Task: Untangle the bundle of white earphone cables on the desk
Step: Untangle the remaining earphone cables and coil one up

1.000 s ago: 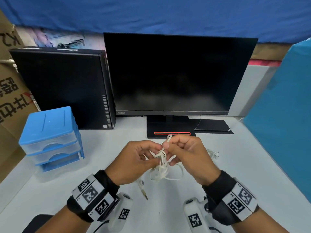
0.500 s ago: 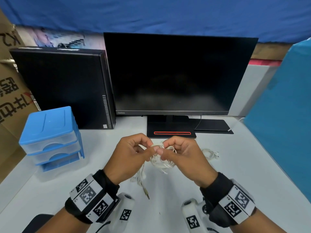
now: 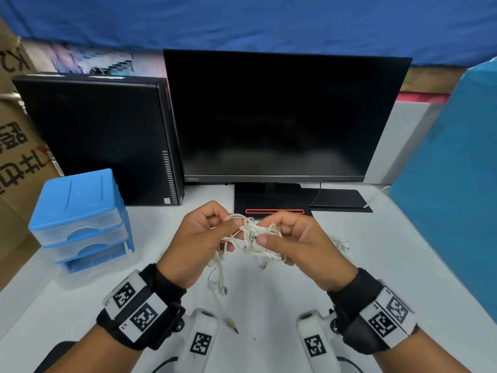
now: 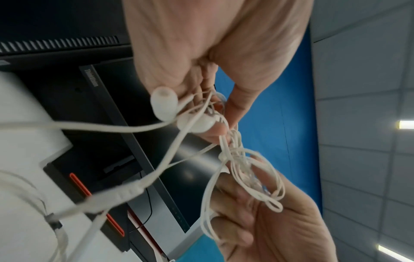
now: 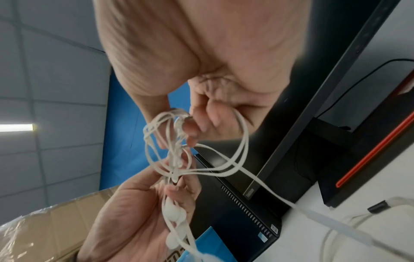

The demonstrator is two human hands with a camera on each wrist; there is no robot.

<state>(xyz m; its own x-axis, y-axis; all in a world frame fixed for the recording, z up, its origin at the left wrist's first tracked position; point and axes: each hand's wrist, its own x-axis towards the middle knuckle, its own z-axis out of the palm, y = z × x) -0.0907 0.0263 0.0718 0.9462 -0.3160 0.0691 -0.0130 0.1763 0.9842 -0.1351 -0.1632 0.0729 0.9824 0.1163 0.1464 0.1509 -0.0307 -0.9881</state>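
Observation:
The white earphone cable bundle (image 3: 251, 234) hangs tangled in the air between both hands, above the white desk (image 3: 269, 297). My left hand (image 3: 228, 222) pinches its left side between thumb and fingers, and my right hand (image 3: 265, 232) pinches its right side. Loose loops spread between them (image 4: 241, 168). Two earbuds (image 4: 164, 104) lie against the left palm, and they also show in the right wrist view as earbuds (image 5: 172, 211). A strand with the jack plug (image 3: 232, 324) trails down onto the desk.
Behind the hands stands a black monitor (image 3: 282, 117) on its stand (image 3: 271, 203), with a black PC tower (image 3: 102, 135) to its left. A blue drawer unit (image 3: 80, 216) sits at left, a blue partition (image 3: 457, 184) at right. Another white cable (image 3: 341, 242) lies right of my right hand.
The hands have drawn a little apart and the bundle has loosened from a tight clump into wider loops. The earbud strand now hangs lower under the left hand.

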